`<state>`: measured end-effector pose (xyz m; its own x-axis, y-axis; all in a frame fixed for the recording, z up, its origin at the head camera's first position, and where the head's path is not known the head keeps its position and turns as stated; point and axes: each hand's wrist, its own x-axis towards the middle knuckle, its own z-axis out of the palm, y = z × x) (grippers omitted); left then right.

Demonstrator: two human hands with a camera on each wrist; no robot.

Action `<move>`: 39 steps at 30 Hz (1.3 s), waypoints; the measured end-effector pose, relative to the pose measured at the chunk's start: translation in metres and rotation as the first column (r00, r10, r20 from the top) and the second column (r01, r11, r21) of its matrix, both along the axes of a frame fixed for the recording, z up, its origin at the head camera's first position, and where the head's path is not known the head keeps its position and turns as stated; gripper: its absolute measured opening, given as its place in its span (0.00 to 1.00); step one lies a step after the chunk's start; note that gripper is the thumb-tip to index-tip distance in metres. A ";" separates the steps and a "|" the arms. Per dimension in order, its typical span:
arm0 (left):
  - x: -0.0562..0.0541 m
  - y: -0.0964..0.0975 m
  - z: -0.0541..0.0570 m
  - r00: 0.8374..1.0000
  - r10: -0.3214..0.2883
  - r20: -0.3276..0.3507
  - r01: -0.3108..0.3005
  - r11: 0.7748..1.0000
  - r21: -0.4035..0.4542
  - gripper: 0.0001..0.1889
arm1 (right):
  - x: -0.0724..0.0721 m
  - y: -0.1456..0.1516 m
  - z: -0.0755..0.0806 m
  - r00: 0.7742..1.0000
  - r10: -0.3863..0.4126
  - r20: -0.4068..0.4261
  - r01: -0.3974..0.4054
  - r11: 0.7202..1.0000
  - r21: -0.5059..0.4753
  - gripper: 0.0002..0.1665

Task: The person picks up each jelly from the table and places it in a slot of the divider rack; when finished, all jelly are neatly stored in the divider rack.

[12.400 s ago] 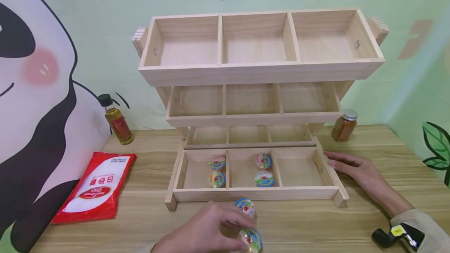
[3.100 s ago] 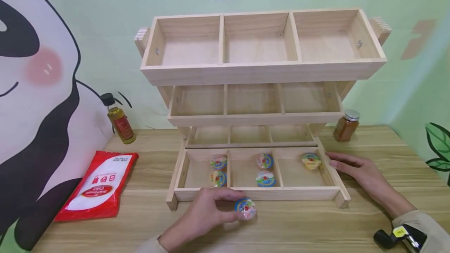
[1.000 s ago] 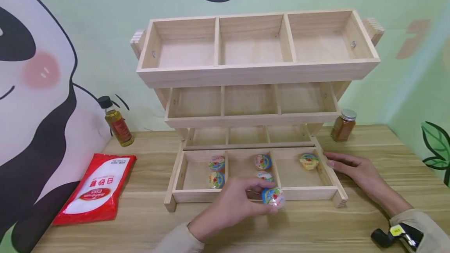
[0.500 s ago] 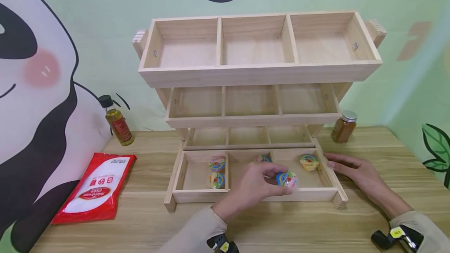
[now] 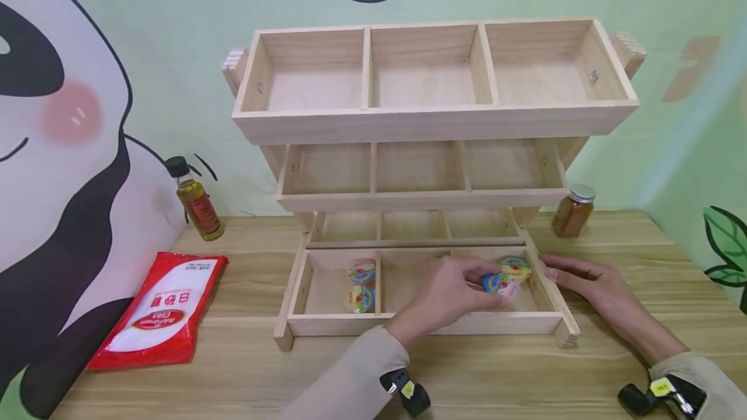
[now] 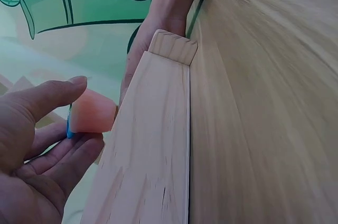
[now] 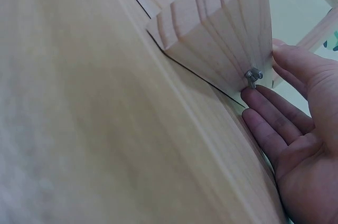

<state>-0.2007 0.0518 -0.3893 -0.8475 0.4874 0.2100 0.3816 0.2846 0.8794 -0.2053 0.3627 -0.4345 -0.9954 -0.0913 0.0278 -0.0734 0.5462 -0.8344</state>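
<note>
My left hand pinches a pink jelly cup between thumb and fingers over the lowest tray's right compartment. In the left wrist view the cup lies sideways, its blue-edged lid toward the palm. Just behind it, a yellow jelly cup sits in that compartment. Two more, a pink one and a yellow one, stand in the left compartment. My hand hides the middle compartment's cups. My right hand rests beside the wooden rack, its fingers against the side near a wing nut.
Higher tiers of the rack, such as the top tray, overhang the lowest tray. An oil bottle and a red-and-white bag stand and lie on the left. Behind the right hand is a jar with a silver lid.
The left hand has lifted the pink jelly cup from the table and carried it right, over the right compartment. Earlier, the yellow cup appeared in that compartment. The right hand stays put.
</note>
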 end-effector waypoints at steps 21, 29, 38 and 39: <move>-0.011 0.036 -0.006 1.000 0.019 0.015 -0.018 0.993 -0.115 0.23 | 0.000 0.001 -0.001 1.000 0.002 -0.004 -0.002 1.000 -0.006 0.31; -0.011 0.041 -0.006 0.999 0.033 -0.034 -0.039 0.978 -0.204 0.23 | 0.000 0.000 0.000 1.000 -0.004 0.003 0.004 1.000 0.000 0.32; -0.008 0.047 -0.004 0.998 0.048 -0.051 -0.062 0.948 -0.311 0.20 | 0.000 0.001 -0.001 1.000 0.001 -0.005 -0.001 1.000 -0.004 0.31; -0.008 0.047 -0.003 0.998 0.048 -0.050 -0.061 0.945 -0.320 0.20 | 0.000 0.001 -0.001 1.000 0.002 -0.006 -0.002 1.000 -0.005 0.31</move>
